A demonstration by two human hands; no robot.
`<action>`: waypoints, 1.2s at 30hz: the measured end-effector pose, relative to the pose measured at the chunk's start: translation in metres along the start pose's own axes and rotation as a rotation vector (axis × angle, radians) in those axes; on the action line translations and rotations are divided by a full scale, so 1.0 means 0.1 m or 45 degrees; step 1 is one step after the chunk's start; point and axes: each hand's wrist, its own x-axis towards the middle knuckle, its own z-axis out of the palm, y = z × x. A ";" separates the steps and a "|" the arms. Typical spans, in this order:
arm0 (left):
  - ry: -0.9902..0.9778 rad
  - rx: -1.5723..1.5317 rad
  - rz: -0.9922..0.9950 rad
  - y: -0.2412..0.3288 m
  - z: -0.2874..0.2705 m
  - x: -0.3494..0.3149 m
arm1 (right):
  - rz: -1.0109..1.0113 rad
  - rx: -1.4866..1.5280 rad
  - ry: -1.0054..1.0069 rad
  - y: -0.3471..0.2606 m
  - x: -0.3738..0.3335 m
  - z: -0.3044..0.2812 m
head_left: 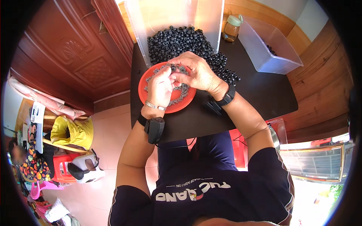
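Observation:
Above a round orange-red dish [143, 97], both of my hands meet with their fingertips close together. My left hand [160, 87] is closed, its thumb against a small dark round part [174, 69] like the black ones in the pile. From the right, my right hand [198, 72] reaches in with thumb and forefinger pinched; what lies between them is too small to make out. Many small grey pieces [183, 91] lie in the dish under my hands. Just behind the dish is a heap of black ring-shaped parts [180, 43], partly hidden by my right hand.
A clear plastic bin [137, 32] lies tipped with its opening toward me, and black parts spill rightward onto the dark table [260, 96]. At the back right stand a translucent bin [269, 62] and a lidded jar [231, 28]. Another person [34, 162] is at far left.

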 end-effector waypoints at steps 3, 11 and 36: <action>-0.067 -0.035 -0.024 0.00 -0.02 0.01 | -0.067 -0.179 0.006 -0.02 0.01 0.01; -0.200 -0.077 0.030 -0.06 -0.11 0.04 | -0.169 -0.373 0.028 -0.10 0.00 0.05; -0.103 -0.126 0.124 -0.09 -0.07 -0.03 | -0.156 -0.892 0.296 -0.20 0.18 -0.27</action>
